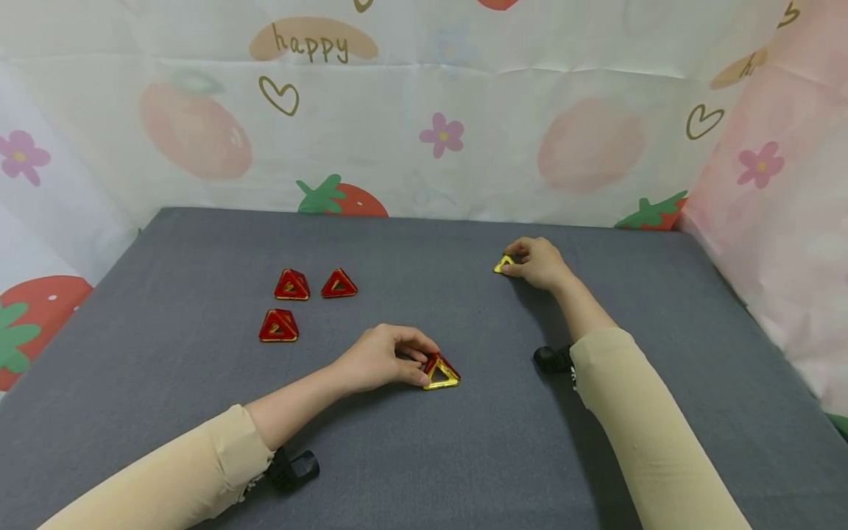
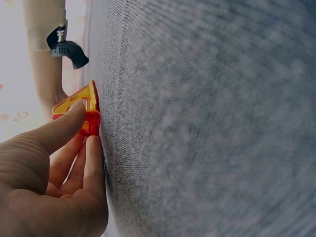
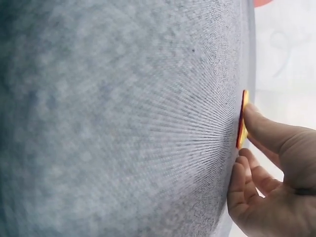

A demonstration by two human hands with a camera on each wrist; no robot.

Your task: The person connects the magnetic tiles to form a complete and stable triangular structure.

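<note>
My left hand point(image 1: 387, 358) pinches a small pyramid of triangular magnetic tiles point(image 1: 443, 373), with a yellow face toward me and red on its other sides. In the left wrist view the thumb presses the pyramid's yellow side point(image 2: 92, 97), and its base is right at the cloth. Farther back on the right, my right hand point(image 1: 539, 263) has thumb and fingers on a yellow triangular magnetic tile point(image 1: 503, 264). Seen from the right wrist, this thin tile point(image 3: 242, 120) shows a red edge facing the cloth, with the thumb on its yellow face.
Three red pyramids point(image 1: 278, 326) point(image 1: 292, 285) point(image 1: 339, 284) stand on the left half of the grey cloth-covered table point(image 1: 424, 280). A printed curtain point(image 1: 490, 88) hangs behind the table's back edge. Black wrist mounts point(image 1: 291, 470) point(image 1: 553, 359) stick out below both sleeves.
</note>
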